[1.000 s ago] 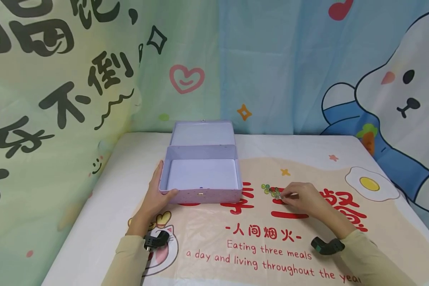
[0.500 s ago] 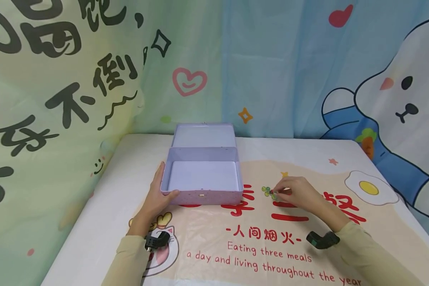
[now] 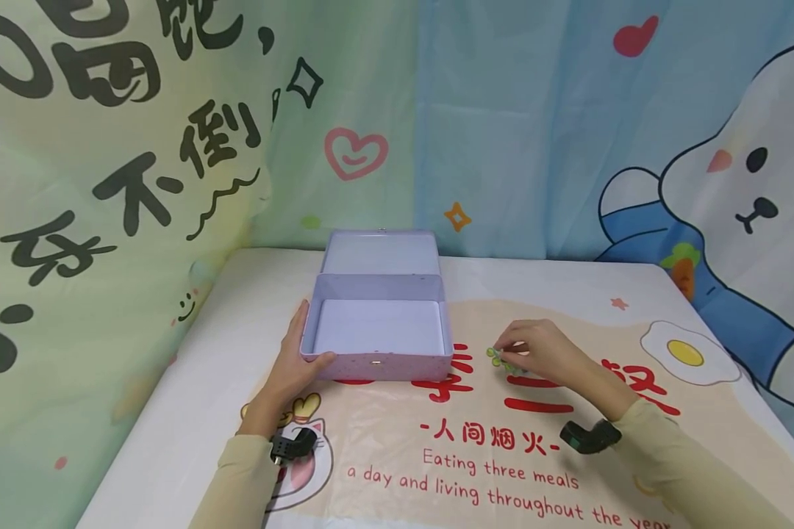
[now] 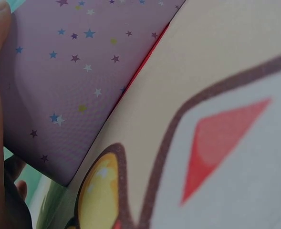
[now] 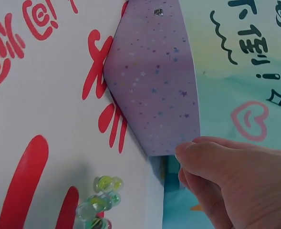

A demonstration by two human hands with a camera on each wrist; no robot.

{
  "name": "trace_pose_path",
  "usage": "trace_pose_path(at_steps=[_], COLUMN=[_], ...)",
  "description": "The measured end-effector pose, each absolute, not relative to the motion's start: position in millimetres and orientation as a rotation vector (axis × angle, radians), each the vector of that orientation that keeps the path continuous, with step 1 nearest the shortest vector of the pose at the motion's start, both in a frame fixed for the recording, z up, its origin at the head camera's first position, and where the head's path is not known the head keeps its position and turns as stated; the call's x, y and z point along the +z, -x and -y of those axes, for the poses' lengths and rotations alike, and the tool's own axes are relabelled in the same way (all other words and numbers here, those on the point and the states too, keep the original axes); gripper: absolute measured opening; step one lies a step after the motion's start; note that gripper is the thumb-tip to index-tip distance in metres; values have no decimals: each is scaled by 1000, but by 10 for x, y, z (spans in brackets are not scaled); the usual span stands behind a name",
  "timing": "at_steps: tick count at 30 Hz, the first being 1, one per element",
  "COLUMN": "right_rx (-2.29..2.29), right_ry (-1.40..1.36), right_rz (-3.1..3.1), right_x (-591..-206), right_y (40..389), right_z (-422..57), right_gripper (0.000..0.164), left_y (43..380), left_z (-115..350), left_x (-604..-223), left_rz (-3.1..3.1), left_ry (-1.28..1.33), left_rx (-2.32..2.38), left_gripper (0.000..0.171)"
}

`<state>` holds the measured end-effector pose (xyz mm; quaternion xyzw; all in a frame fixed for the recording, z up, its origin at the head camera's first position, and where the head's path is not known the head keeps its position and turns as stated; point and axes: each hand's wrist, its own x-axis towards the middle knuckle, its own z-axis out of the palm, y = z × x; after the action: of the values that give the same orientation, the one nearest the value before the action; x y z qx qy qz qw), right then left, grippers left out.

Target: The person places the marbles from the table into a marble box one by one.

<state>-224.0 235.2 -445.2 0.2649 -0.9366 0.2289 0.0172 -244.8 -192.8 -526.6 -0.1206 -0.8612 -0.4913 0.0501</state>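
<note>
A lilac tin box [image 3: 377,366] with printed stars stands on the table, its lid [image 3: 380,252] tipped back. My left hand [image 3: 290,371] grips the box at its near left corner, thumb on the front and fingers along the left side. In the left wrist view the starry wall [image 4: 78,81] fills the upper left beside that hand. My right hand [image 3: 544,351] is over a small cluster of green, glassy beads [image 3: 495,357], partly hidden by its fingers. In the right wrist view the beads [image 5: 99,200] lie apart from the bent fingers and thumb [image 5: 202,157], with nothing visible between them.
The tablecloth [image 3: 496,485] carries printed red lettering, a fried egg and a cartoon cat. Printed curtains [image 3: 483,132] hang behind and to the left of the table. A black wrist camera [image 3: 590,436] sits on the right wrist, another [image 3: 294,444] on the left.
My right hand has shifted left and slightly away from me, over the beads, which stay in about the same place. The left hand keeps its hold on the box.
</note>
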Motion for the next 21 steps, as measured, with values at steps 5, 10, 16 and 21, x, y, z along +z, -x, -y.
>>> trace_pose_path(at_steps=[5,10,16,21], right_rx=[696,661,647,648], right_ry=[-887,-926,-980,-1034], right_rz=[2898,2897,2905,2892], right_x=[-4393,-4350,-4308,-4284], right_y=[2268,2297,2313,2339], right_z=[-2279,-2215,-2142,-2071], right_gripper=[15,15,14,14], left_y=[2445,2454,2458,2448], left_z=[1911,1903,1908,1921], left_x=[-5270,-5278,-5276,-5275], left_rz=[2615,2634,2637,2641], left_ry=[359,342,342,335], left_rx=[-1498,-1485,-1490,-1489], left_gripper=[105,104,106,105])
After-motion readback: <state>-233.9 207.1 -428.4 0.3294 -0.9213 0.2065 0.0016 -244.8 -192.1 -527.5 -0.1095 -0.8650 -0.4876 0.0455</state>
